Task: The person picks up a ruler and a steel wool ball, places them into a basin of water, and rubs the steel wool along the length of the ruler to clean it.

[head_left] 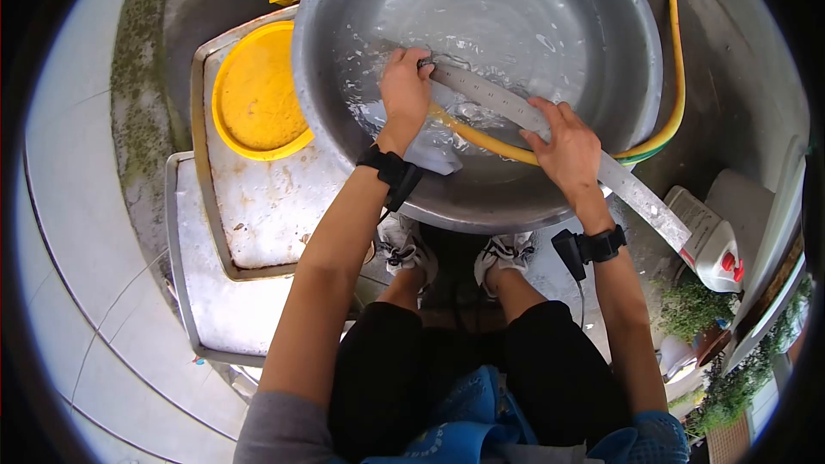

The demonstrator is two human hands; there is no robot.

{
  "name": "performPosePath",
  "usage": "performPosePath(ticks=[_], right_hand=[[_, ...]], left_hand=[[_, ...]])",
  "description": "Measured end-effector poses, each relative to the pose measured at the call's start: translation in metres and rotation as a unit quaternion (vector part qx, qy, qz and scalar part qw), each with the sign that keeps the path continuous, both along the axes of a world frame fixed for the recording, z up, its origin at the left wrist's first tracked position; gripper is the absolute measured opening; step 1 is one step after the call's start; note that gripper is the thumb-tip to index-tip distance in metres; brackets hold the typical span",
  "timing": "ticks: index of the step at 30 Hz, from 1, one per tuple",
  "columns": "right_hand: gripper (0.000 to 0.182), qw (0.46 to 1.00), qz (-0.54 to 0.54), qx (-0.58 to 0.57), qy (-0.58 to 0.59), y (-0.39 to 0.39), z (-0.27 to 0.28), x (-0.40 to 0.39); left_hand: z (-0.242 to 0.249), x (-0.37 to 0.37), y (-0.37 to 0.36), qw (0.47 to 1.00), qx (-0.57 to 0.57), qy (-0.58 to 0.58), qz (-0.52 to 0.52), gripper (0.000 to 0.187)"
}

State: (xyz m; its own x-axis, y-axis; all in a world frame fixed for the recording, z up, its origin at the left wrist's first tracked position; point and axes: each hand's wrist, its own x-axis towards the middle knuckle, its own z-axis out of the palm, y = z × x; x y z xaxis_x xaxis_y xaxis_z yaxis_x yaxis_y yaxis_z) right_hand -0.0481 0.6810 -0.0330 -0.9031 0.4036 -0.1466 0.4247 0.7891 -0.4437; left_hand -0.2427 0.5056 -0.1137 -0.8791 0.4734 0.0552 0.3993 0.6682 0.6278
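A long flat metal strip (507,103) lies slanted across a large steel basin (627,43) that holds water. My left hand (404,90) is closed over the strip's upper end, down in the water. My right hand (563,148) grips the strip near its middle, over the basin's near rim. The strip's lower end (662,219) sticks out past the rim to the right. A yellow hose (490,142) runs under the strip into the water. Both wrists wear black bands.
A yellow round lid or dish (253,94) rests on stacked metal trays (258,215) to the left. The hose (679,77) curves around the basin's right side. A white jug with a red cap (718,249) stands at the right. My shoes (412,249) sit below the basin.
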Motion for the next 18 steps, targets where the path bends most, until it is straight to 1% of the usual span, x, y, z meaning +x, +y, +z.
performPosePath(ticks=[2, 4, 5, 7, 8, 10, 12, 13, 15, 16, 18], right_hand=[[0.053, 1.0, 0.002, 0.006, -0.007, -0.002, -0.004, -0.003], [0.052, 0.999, 0.019, 0.048, -0.005, -0.005, -0.011, -0.01], [0.052, 0.999, 0.019, 0.048, -0.005, -0.008, -0.018, -0.014], [0.059, 0.994, 0.044, 0.096, 0.019, -0.013, -0.029, -0.024], [0.059, 0.994, 0.044, 0.096, 0.02, -0.014, -0.032, -0.026], [0.062, 0.997, 0.033, 0.055, -0.047, -0.014, -0.03, -0.032], [0.061, 0.997, 0.045, 0.049, -0.033, -0.011, -0.019, -0.028], [0.06, 0.997, 0.06, 0.042, -0.021, -0.01, -0.014, -0.024], [0.059, 0.997, 0.063, 0.036, -0.003, -0.006, -0.007, -0.013], [0.057, 0.997, 0.066, 0.03, 0.014, -0.004, -0.003, -0.011], [0.055, 0.998, 0.053, 0.014, 0.009, -0.002, 0.01, -0.008]], left_hand=[[0.012, 0.028, 0.016, 0.996, 0.075, -0.053, -0.021, 0.018], [0.031, 0.063, 0.033, 0.988, 0.09, -0.097, -0.075, 0.019], [0.036, 0.075, 0.039, 0.988, 0.09, -0.097, -0.075, 0.019], [0.04, 0.091, 0.044, 0.978, 0.119, -0.095, -0.145, 0.02], [0.04, 0.086, 0.041, 0.978, 0.119, -0.095, -0.145, 0.02], [0.027, 0.061, 0.028, 0.988, 0.067, -0.084, -0.111, 0.021], [0.013, 0.029, 0.012, 0.996, 0.053, -0.042, -0.05, 0.02], [0.011, 0.017, 0.002, 0.997, 0.053, -0.04, -0.05, 0.02], [0.014, 0.002, -0.009, 0.999, 0.004, -0.025, 0.029, 0.021], [0.018, 0.002, -0.009, 0.999, 0.005, -0.023, 0.031, 0.021], [0.036, 0.013, -0.013, 0.998, 0.054, -0.035, 0.029, 0.025]])
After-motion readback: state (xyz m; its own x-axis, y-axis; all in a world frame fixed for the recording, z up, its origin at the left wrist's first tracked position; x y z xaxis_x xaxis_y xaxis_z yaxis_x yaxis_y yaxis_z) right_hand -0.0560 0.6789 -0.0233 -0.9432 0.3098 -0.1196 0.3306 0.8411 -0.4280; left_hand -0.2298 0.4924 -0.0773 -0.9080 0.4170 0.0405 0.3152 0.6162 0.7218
